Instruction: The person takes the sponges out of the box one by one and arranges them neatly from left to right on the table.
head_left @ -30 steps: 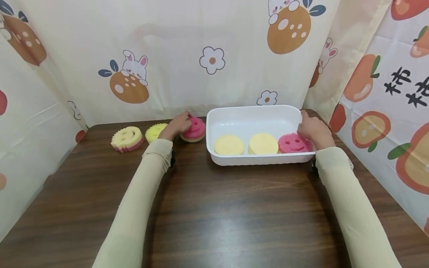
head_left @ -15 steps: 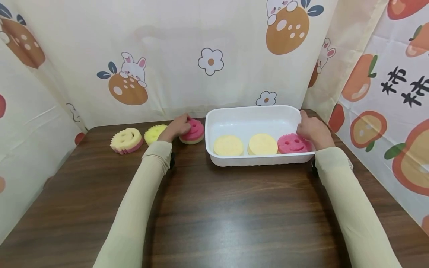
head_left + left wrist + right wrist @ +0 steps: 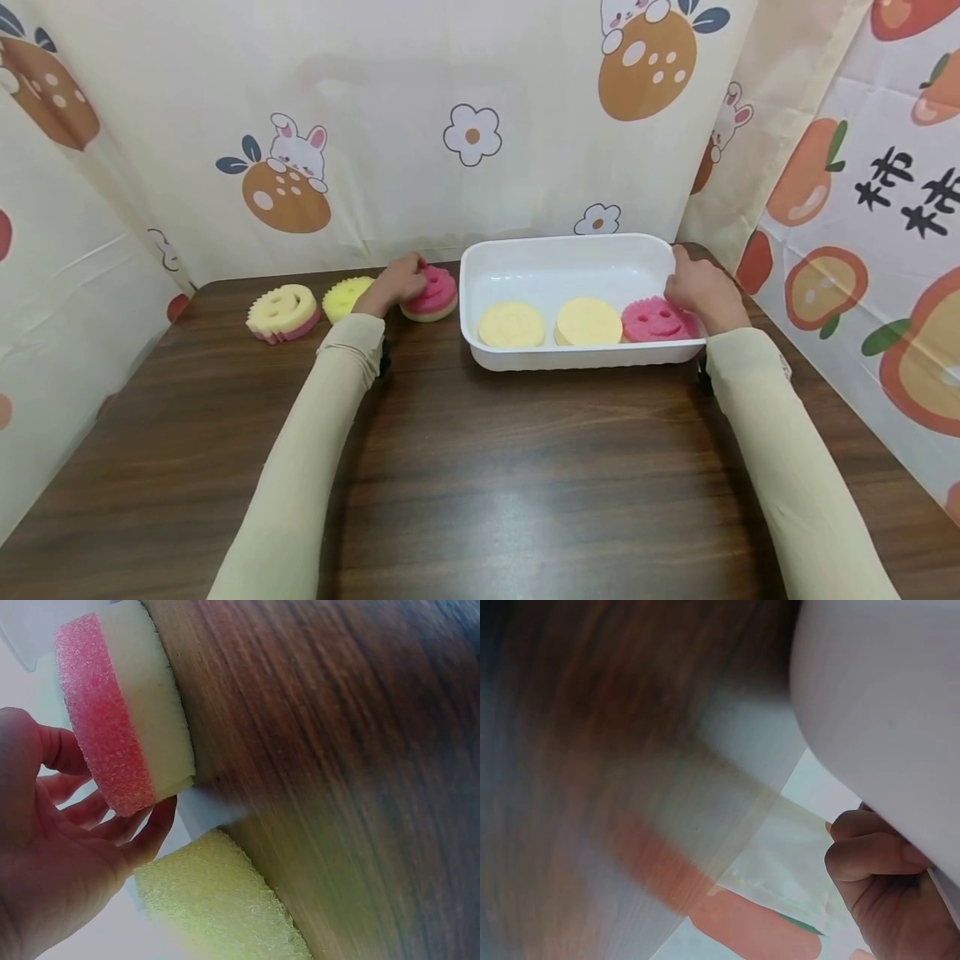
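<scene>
Head view: my left hand point(image 3: 396, 283) grips the pink sponge point(image 3: 435, 293) near the desk's point(image 3: 480, 483) far edge, just left of the white tray point(image 3: 525, 354); a yellow sponge point(image 3: 347, 296) sits beside it. My right hand point(image 3: 701, 292) holds the tray's right rim. Left wrist view: my fingers point(image 3: 146, 832) curl round the pink sponge point(image 3: 124, 742), which rests on edge against the desk point(image 3: 337, 750). Right wrist view: my fingers point(image 3: 866, 859) curl under the tray point(image 3: 885, 712) rim.

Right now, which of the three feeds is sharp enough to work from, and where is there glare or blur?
Head view: sharp, with soft glare on the table. Left wrist view: pink sponge is crisp, wood beyond blurs. Right wrist view: mostly smeared; only the white tray wall and fingers read.
</scene>
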The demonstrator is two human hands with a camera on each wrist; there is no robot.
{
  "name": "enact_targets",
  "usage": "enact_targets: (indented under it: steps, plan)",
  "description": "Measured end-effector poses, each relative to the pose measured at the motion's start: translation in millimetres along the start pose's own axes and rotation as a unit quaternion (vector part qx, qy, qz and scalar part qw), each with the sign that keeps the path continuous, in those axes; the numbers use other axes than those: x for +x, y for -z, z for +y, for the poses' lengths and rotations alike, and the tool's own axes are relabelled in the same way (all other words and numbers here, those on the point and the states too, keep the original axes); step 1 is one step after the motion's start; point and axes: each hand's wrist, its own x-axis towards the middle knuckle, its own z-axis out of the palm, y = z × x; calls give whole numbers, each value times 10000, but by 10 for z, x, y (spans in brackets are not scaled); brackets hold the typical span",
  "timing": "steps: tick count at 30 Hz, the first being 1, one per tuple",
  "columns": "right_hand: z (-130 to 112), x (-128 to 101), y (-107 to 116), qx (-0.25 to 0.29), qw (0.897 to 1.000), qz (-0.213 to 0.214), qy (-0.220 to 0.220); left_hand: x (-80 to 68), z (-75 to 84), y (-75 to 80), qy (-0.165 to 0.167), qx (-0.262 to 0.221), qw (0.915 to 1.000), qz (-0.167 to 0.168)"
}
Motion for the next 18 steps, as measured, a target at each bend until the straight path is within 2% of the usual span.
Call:
enact_targets:
  steps: [8,13,18]
  plan:
    - [11,25,-24,12,10000,9,53,28,-53,6,53,-322,9992,224]
    - [23,33,-26,-38,9999,81,50,30,-43,24,-84,-600,9976,324]
    - [27,44,-32,34,10000,22,32,42,-44,36,-262,-573,9966,529]
